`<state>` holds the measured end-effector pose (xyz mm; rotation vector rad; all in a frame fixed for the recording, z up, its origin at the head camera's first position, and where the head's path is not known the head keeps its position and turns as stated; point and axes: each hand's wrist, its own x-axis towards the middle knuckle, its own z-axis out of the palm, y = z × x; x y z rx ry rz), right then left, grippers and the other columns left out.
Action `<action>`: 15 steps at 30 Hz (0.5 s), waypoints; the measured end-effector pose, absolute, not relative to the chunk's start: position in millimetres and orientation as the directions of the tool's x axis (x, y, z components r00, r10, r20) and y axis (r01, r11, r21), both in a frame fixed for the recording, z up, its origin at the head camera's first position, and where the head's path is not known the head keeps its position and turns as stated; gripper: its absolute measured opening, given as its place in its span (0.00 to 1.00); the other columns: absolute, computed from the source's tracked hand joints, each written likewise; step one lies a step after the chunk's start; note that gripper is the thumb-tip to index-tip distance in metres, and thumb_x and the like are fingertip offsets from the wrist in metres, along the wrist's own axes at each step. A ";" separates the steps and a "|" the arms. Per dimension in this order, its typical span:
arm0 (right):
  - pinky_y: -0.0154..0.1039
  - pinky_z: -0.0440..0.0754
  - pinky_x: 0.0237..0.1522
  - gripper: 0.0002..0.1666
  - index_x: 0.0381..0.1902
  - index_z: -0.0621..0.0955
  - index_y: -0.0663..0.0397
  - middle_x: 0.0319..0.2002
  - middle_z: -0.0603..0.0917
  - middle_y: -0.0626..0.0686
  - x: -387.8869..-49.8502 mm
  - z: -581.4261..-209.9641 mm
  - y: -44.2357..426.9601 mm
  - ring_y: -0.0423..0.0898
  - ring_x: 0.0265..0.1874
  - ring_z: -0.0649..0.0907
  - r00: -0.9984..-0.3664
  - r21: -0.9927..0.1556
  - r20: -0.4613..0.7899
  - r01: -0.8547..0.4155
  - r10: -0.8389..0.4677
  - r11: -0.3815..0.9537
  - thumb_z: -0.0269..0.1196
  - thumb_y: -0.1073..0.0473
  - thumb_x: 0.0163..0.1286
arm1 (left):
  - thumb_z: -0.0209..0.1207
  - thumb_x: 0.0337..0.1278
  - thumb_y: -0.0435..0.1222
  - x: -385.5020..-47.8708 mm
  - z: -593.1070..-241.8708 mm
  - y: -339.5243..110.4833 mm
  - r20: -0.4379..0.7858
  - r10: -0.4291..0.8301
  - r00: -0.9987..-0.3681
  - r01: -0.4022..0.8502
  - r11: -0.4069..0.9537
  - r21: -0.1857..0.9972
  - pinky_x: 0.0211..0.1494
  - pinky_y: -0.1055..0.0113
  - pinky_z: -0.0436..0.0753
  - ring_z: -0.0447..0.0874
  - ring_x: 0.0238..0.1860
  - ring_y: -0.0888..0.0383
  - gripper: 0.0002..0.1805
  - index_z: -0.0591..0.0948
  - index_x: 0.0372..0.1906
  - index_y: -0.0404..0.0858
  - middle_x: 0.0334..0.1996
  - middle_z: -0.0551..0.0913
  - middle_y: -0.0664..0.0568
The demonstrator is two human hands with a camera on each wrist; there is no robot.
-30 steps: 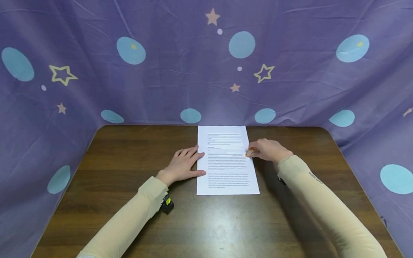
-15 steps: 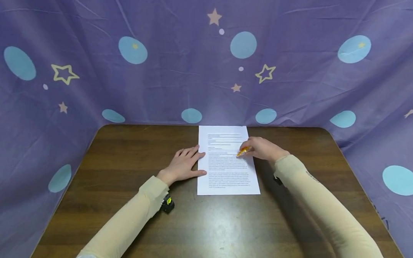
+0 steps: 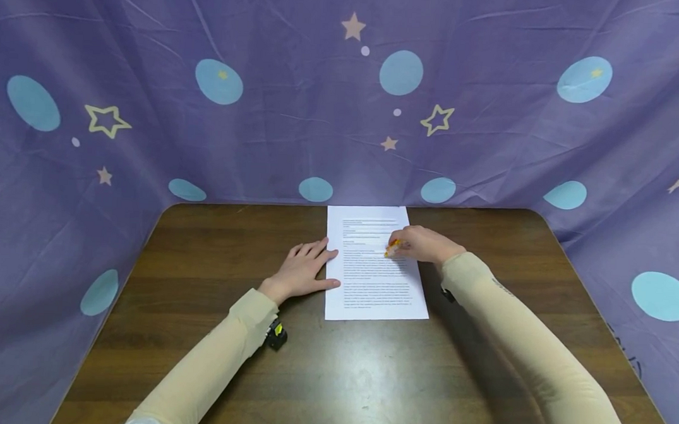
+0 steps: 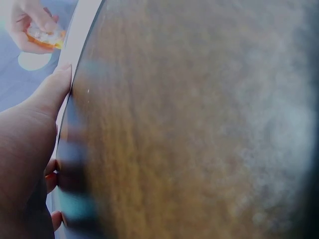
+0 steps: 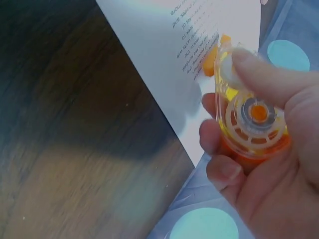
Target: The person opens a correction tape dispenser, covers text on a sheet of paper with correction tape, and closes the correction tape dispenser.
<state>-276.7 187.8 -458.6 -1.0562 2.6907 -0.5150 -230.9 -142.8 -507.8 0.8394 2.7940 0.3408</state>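
Note:
A printed sheet of paper (image 3: 334, 303) lies at the table's far edge. My left hand (image 3: 299, 273) rests with spread fingers over the paper's left margin. My right hand (image 3: 426, 243) holds an orange and clear correction tape dispenser (image 3: 393, 248) over the upper middle lines of text. In the right wrist view, the thumb presses on the side of the dispenser (image 5: 254, 132) and the fingers curl behind it; a white spool shows through the case. Its orange tip (image 5: 211, 60) points at the printed lines; whether it touches the paper I cannot tell.
The brown wooden table (image 3: 366, 390) extends toward me on both sides of the paper. A purple curtain (image 3: 263, 133) with stars and blue spots hangs behind and beside it. A small black device (image 3: 276, 336) sits under my left wrist.
My right hand has moved left with the correction tape dispenser, from the paper's right edge inward over the text. The left hand and the paper have stayed in place.

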 end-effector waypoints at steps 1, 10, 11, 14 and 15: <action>0.46 0.80 0.45 0.08 0.44 0.87 0.54 0.38 0.87 0.50 -276.7 -458.3 187.0 0.46 0.37 0.82 -0.726 -0.394 -0.065 -0.611 -0.684 0.686 0.72 0.60 0.69 | 0.56 0.69 0.65 -231.1 -508.6 -143.1 -0.129 0.561 -0.818 0.514 0.813 0.273 0.78 0.37 0.54 0.52 0.81 0.40 0.46 0.63 0.82 0.45 0.84 0.50 0.41; 0.49 0.82 0.47 0.10 0.46 0.88 0.54 0.41 0.89 0.51 -279.7 -463.8 179.9 0.47 0.40 0.84 -0.740 -0.396 -0.067 -0.596 -0.670 0.698 0.72 0.60 0.69 | 0.56 0.67 0.67 -234.7 -517.9 -145.5 -0.107 0.567 -0.817 0.522 0.805 0.281 0.78 0.37 0.53 0.52 0.81 0.41 0.47 0.63 0.82 0.46 0.84 0.50 0.42; 0.50 0.82 0.48 0.10 0.47 0.88 0.54 0.42 0.89 0.51 -279.8 -464.5 179.3 0.48 0.41 0.85 -0.743 -0.393 -0.073 -0.591 -0.665 0.704 0.72 0.59 0.69 | 0.56 0.67 0.67 -235.0 -518.5 -145.6 -0.105 0.568 -0.817 0.523 0.805 0.282 0.78 0.37 0.53 0.52 0.81 0.41 0.47 0.63 0.82 0.46 0.84 0.50 0.42; 0.50 0.83 0.50 0.11 0.47 0.88 0.54 0.42 0.89 0.51 -279.9 -465.0 177.9 0.49 0.43 0.85 -0.754 -0.383 -0.090 -0.577 -0.651 0.721 0.72 0.58 0.69 | 0.56 0.67 0.67 -235.3 -519.0 -145.8 -0.100 0.569 -0.816 0.524 0.802 0.286 0.78 0.37 0.53 0.52 0.81 0.40 0.47 0.63 0.82 0.46 0.84 0.50 0.42; 0.50 0.83 0.50 0.11 0.47 0.88 0.53 0.42 0.89 0.51 -279.8 -464.8 177.5 0.49 0.42 0.85 -0.755 -0.379 -0.093 -0.576 -0.649 0.724 0.72 0.58 0.69 | 0.56 0.67 0.67 -235.5 -519.0 -145.9 -0.101 0.568 -0.817 0.523 0.803 0.285 0.78 0.37 0.53 0.52 0.81 0.40 0.47 0.63 0.82 0.46 0.84 0.49 0.42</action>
